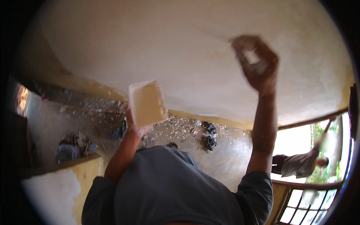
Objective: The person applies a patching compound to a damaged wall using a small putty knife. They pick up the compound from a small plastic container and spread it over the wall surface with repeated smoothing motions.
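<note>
My left hand (137, 126) grips a tan rectangular board (149, 104) from below and holds it tilted in front of the wall. Whitish material cakes the board's edges; most of my fingers are hidden behind it. My right hand (260, 67) is raised high at the pale wall (180, 52), blurred by motion. Its fingers curl round toward the thumb, and white residue covers them. A faint thin streak runs from the fingertips along the wall, but what is pinched there is too blurred to name. The wall looks smeared with whitish coating, yellower along its lower edge.
Pale chips litter the floor (225, 157) along the wall's foot. Black plastic bags (210, 141) lie there. A low yellow-and-white wall (62, 191) and a heap of rubbish (77, 146) stand at left. At right, another person (300, 164) reaches up by a bright window opening (294, 140).
</note>
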Action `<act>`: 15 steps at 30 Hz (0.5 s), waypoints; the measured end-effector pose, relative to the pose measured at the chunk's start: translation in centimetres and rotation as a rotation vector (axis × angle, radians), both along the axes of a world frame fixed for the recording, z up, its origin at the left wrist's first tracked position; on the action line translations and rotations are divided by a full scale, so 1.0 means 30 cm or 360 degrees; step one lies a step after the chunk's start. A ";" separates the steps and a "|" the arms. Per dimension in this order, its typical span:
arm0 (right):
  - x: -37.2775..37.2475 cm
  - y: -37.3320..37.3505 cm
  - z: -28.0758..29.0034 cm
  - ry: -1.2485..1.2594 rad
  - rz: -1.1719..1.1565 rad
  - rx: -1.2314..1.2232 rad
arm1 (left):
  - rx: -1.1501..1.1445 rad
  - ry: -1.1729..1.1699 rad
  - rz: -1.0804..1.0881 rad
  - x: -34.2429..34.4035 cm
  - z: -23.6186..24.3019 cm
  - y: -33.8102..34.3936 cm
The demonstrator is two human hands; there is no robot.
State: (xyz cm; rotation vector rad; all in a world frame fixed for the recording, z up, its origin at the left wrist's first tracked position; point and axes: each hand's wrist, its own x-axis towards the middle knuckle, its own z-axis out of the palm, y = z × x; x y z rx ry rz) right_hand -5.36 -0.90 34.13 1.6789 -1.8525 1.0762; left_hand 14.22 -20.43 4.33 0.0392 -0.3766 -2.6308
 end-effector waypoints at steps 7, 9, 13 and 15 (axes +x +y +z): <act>0.082 -0.103 -0.566 0.0451 0.0082 0.0488 | 0.0188 -0.0149 -0.0263 0.008 0.071 0.021; 0.096 -0.123 -0.609 0.0411 0.0131 0.0530 | 0.0168 -0.0072 -0.0209 -0.018 0.058 0.025; 0.100 -0.150 -0.657 0.0430 0.0217 0.0628 | 0.0154 -0.0181 -0.0340 -0.025 0.050 0.027; 0.093 -0.160 -0.664 0.0480 0.0261 0.0660 | 0.0121 -0.0265 -0.0384 -0.028 0.042 0.034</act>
